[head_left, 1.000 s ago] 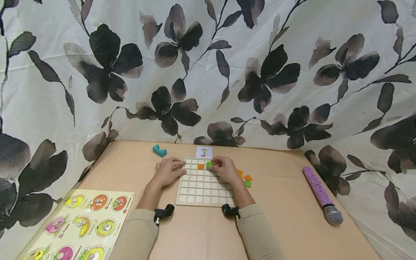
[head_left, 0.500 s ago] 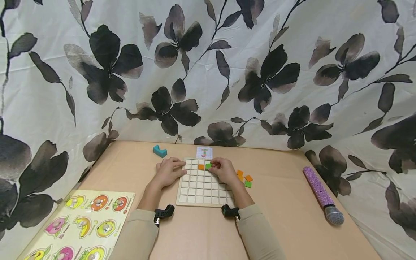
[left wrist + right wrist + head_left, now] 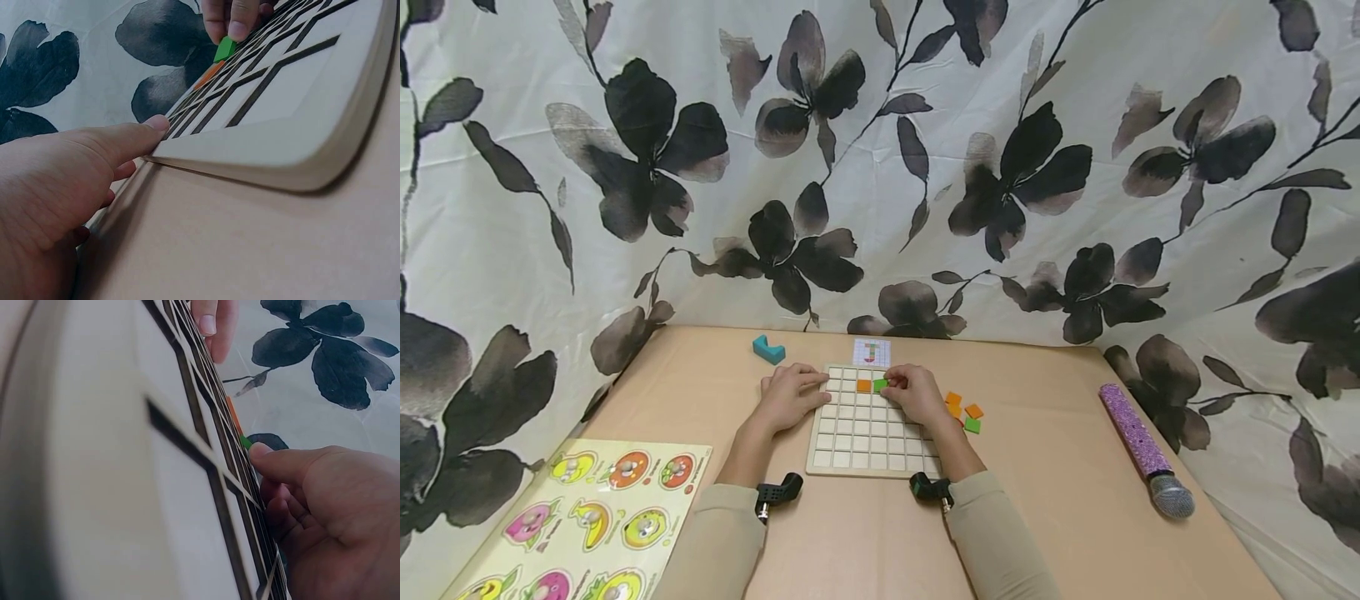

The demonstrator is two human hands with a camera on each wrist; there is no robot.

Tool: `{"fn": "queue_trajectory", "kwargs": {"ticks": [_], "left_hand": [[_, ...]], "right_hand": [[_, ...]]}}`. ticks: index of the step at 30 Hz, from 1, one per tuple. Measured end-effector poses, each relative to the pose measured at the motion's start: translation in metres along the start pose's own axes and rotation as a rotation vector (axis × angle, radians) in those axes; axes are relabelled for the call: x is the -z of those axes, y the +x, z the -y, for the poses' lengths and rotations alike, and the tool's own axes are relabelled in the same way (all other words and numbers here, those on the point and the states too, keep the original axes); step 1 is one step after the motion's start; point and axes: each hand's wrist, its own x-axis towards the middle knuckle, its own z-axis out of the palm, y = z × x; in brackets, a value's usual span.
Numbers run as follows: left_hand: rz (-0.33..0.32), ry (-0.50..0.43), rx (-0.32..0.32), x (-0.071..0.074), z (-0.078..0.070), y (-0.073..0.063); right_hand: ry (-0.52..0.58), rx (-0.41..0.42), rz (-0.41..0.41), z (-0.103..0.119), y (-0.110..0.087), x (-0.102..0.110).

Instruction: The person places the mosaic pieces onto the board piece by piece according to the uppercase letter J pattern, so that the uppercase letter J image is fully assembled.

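Our right hand (image 3: 913, 394) pinches a green square tile (image 3: 880, 385) at three o'clock from an orange tile (image 3: 864, 386) on the gridded board (image 3: 852, 442); our left hand (image 3: 790, 397), fingers loosely extended, touches the nine-o'clock edge.

We see a screened-off corner, whether of home or studio we cannot tell. White, dark-flowered cloth (image 3: 917, 242) hangs behind and beside a pale peach, flat-topped desk (image 3: 1052, 450).

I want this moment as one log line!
left hand: touches left side of grid board | right hand: pinches green tile | orange tile: on grid board, beside green tile | picture card: beyond grid board
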Motion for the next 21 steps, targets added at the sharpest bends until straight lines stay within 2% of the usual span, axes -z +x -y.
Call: {"fn": "queue_trajectory", "kwargs": {"ticks": [10,21], "left_hand": [[-0.003,-0.014,0.007,-0.0003,-0.003,-0.0017],[-0.003,-0.021,0.004,0.0017,-0.0057,-0.0029]], "right_hand": [[-0.041,-0.026,0.001,0.0008,0.0013,-0.0023],[-0.037,-0.039,0.012,0.0039,0.0006,-0.0016]]}}
